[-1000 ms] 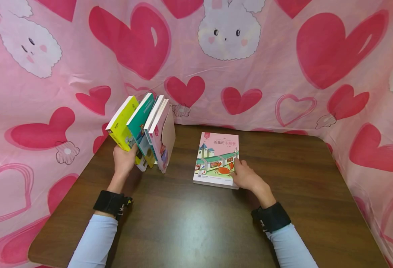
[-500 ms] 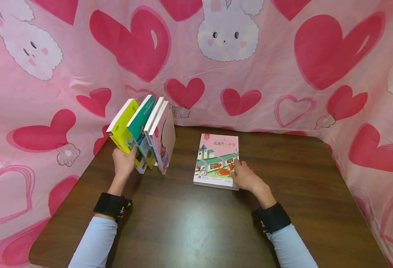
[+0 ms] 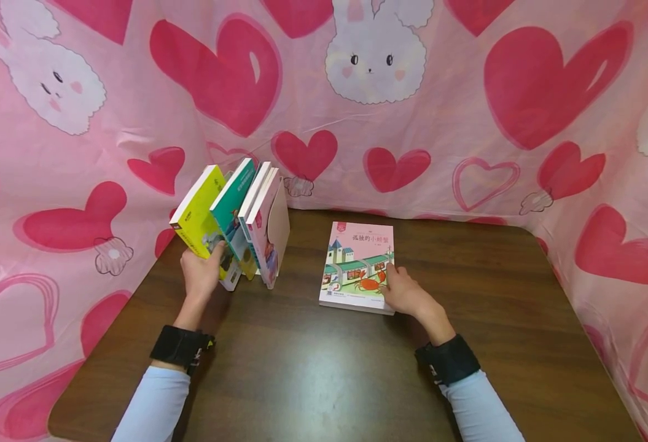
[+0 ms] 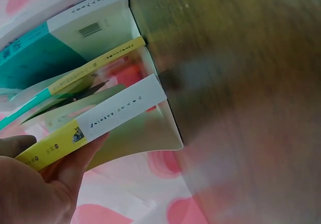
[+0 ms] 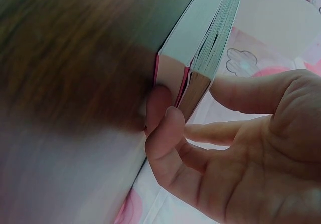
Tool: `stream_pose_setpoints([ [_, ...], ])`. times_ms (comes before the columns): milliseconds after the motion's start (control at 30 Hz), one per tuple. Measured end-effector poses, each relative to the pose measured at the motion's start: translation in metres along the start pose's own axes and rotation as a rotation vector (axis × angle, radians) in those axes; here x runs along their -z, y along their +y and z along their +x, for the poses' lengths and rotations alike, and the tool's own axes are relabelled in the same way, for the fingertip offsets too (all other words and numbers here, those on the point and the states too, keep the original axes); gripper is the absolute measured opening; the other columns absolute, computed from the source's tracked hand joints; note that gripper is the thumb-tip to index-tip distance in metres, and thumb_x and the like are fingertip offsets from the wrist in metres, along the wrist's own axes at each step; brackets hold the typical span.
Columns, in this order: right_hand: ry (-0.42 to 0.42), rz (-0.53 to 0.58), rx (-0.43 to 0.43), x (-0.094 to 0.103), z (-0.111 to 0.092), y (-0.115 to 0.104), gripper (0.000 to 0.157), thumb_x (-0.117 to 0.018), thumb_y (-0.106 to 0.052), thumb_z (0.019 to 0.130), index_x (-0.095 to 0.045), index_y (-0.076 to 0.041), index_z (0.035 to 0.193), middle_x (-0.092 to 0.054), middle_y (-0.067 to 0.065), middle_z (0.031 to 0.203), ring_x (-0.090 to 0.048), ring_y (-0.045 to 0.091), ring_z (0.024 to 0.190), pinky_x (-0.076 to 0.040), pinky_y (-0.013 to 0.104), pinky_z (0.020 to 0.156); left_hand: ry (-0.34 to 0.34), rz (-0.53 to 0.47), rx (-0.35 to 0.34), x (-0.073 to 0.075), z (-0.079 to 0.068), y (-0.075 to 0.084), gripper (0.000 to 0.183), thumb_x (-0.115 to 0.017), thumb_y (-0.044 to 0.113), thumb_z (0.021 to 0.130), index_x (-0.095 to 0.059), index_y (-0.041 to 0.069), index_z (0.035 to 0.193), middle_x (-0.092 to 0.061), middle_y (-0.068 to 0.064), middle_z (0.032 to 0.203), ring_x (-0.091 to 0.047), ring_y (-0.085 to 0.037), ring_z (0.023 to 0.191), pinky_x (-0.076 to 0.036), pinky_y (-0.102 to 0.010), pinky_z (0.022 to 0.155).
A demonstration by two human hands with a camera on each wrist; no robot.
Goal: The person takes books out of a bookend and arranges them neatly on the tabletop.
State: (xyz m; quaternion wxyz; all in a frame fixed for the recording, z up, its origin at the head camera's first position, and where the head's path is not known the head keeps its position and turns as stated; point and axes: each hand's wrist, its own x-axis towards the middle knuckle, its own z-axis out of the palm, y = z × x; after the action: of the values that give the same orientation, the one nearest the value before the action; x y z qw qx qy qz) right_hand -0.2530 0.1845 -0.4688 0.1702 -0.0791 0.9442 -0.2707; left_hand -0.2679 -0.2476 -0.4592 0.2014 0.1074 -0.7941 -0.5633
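My left hand [image 3: 201,273] grips the lower front edge of a yellow-green book [image 3: 198,212], thumb on one side and fingers on the other. That book leans left among several upright books, beside a teal book [image 3: 232,199] and a pink book [image 3: 264,224]. In the left wrist view its yellow and white spine [image 4: 120,108] shows between thumb and fingers. My right hand [image 3: 412,294] holds the right edge of two stacked books lying flat, the upper with a pink crab cover [image 3: 357,258]. The right wrist view shows the thumb on top and fingers curled against the lower book [image 5: 173,68].
A pale bookend [image 3: 281,224] stands at the right of the upright row. Everything is on a brown wooden table [image 3: 312,368]. A pink cloth [image 3: 445,110] with hearts and rabbits hangs close behind the table and at its sides.
My left hand has shifted slightly left, tipping the yellow-green book further from the teal one. My right hand stays at the flat stack. The head view has tilted up slightly.
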Motion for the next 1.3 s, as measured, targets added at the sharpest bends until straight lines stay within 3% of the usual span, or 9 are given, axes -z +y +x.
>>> stream_pose_setpoints([
  [133, 0.002, 0.002, 0.001, 0.0, 0.0, 0.0, 0.072, -0.063, -0.015, 0.104, -0.025, 0.013, 0.158, -0.043, 0.034, 0.142, -0.052, 0.042, 0.113, -0.048, 0.059, 0.1, 0.02, 0.001, -0.024, 0.001, -0.003, 0.002, 0.05, -0.07, 0.026, 0.102, -0.058, -0.004, 0.14, -0.067, -0.025, 0.132, -0.068, -0.044, 0.117, -0.054, -0.058, 0.098],
  [400, -0.004, 0.006, -0.001, -0.002, 0.0, 0.0, 0.072, -0.063, -0.015, 0.104, -0.024, 0.013, 0.158, -0.042, 0.035, 0.144, -0.052, 0.043, 0.115, -0.047, 0.061, 0.102, -0.005, 0.001, -0.021, 0.005, -0.01, 0.005, 0.052, -0.069, 0.024, 0.103, -0.053, -0.002, 0.146, -0.064, -0.024, 0.137, -0.066, -0.046, 0.121, -0.052, -0.061, 0.1],
  [767, -0.013, 0.009, -0.005, -0.001, 0.001, 0.0, 0.072, -0.063, -0.015, 0.104, -0.024, 0.012, 0.159, -0.042, 0.034, 0.143, -0.051, 0.042, 0.116, -0.046, 0.061, 0.103, 0.055, 0.025, -0.044, 0.009, -0.016, 0.006, 0.048, -0.07, 0.025, 0.102, -0.06, -0.006, 0.138, -0.068, -0.027, 0.129, -0.069, -0.046, 0.113, -0.054, -0.06, 0.096],
  [1100, -0.011, 0.013, -0.01, 0.001, -0.001, 0.0, 0.073, -0.064, -0.015, 0.104, -0.024, 0.012, 0.159, -0.041, 0.035, 0.145, -0.051, 0.043, 0.117, -0.045, 0.063, 0.104, 0.043, 0.037, -0.028, 0.015, -0.026, 0.012, 0.05, -0.071, 0.025, 0.102, -0.058, -0.005, 0.141, -0.067, -0.027, 0.132, -0.067, -0.048, 0.116, -0.053, -0.062, 0.096],
  [1300, -0.008, 0.011, -0.003, 0.0, 0.0, 0.001, 0.073, -0.065, -0.016, 0.104, -0.025, 0.013, 0.158, -0.041, 0.035, 0.144, -0.051, 0.043, 0.116, -0.047, 0.062, 0.103, 0.073, 0.051, -0.021, 0.018, -0.031, 0.014, 0.048, -0.071, 0.026, 0.101, -0.062, -0.005, 0.137, -0.07, -0.026, 0.128, -0.07, -0.046, 0.111, -0.055, -0.06, 0.093],
])
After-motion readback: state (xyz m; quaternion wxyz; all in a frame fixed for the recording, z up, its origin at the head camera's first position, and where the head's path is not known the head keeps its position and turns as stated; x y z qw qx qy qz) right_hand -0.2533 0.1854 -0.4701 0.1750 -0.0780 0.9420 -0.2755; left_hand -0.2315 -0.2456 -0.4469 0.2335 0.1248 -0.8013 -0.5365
